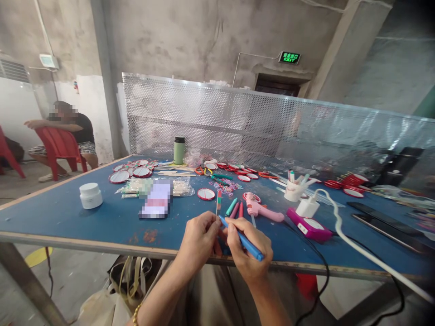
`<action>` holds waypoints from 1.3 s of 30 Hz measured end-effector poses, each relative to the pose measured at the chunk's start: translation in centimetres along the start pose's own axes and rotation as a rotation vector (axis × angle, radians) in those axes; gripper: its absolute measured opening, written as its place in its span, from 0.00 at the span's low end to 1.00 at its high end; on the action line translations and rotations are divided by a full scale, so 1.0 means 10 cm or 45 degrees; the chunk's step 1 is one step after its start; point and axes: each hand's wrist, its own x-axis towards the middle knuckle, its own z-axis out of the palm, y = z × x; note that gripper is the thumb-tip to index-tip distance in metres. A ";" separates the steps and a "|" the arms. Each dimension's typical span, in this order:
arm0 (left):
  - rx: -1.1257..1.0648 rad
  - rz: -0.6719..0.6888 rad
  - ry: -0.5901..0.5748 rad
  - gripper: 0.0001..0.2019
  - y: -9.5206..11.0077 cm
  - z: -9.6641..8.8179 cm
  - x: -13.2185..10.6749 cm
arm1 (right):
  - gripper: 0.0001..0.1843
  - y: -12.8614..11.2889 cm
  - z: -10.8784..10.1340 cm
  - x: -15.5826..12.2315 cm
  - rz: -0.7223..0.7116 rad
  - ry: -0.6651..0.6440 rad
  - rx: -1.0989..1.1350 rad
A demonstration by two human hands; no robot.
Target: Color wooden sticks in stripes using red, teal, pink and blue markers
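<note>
My left hand (197, 240) is closed in a pinch near the front edge of the blue table. It grips a thin stick (219, 200), which stands up from the fingers with red, green and white colour on its upper part. In a writing grip, my right hand (253, 260) is shut on a blue marker (250, 246). The marker's tip end is close to the left fingers and the base of the stick; the fingers hide whether they touch. Just beyond the hands lie a teal marker (231, 206) and a red marker (241, 209).
Right of the markers lies a pink glue gun (263, 210), near a magenta power strip (309, 226) with a white plug and cable. A phone (156, 199) and white jar (90, 196) stand left. Round red-rimmed pieces (205, 194) and a green bottle (179, 150) lie farther back.
</note>
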 end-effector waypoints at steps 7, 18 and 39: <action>0.014 0.021 0.008 0.13 -0.01 0.00 -0.01 | 0.07 -0.01 0.00 0.01 0.008 -0.042 0.042; 0.033 0.027 0.019 0.13 -0.02 0.00 0.01 | 0.07 0.02 0.00 0.00 -0.002 -0.039 0.011; 0.034 0.014 0.009 0.13 0.01 0.00 0.00 | 0.08 -0.01 0.00 0.02 0.008 -0.042 0.021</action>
